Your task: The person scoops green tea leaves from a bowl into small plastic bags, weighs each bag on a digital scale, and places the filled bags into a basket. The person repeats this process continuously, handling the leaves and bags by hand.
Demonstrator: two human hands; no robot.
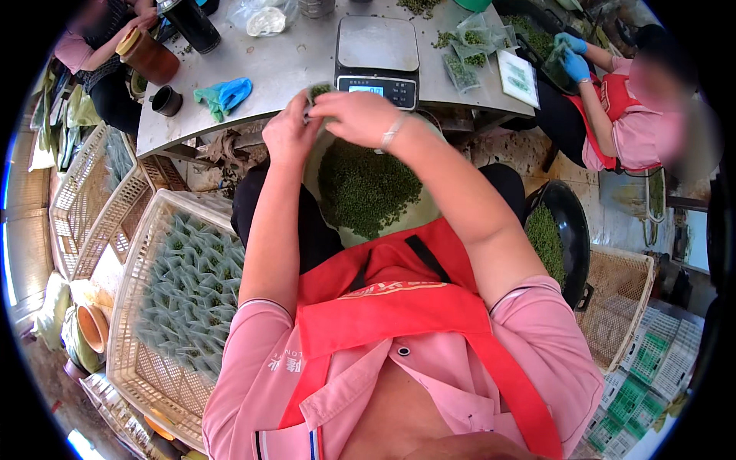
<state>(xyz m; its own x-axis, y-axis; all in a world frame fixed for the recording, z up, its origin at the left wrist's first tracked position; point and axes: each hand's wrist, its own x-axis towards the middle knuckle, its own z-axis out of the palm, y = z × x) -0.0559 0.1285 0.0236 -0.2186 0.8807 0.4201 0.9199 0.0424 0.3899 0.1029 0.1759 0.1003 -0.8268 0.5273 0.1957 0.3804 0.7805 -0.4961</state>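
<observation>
Head view: left hand (290, 132) clamped on small green-filled bag (318, 91), right hand (359, 117) against it, its grip partly hidden, unclear

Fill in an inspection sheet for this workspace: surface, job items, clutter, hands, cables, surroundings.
Surface: metal table, some loose bits scattered on its far side.
Job items: small bag at the hands; basin of small green pieces between the knees; scale, display lit; crate of filled bags at left.
Clutter: crumpled blue and green item, dark cup, brown jar, black flask.
Hands: left hand closed on the small bag; right hand beside it, grip unclear.
Cables: nothing seen.
Surroundings: co-worker in blue gloves at right; another person at upper left.
</observation>
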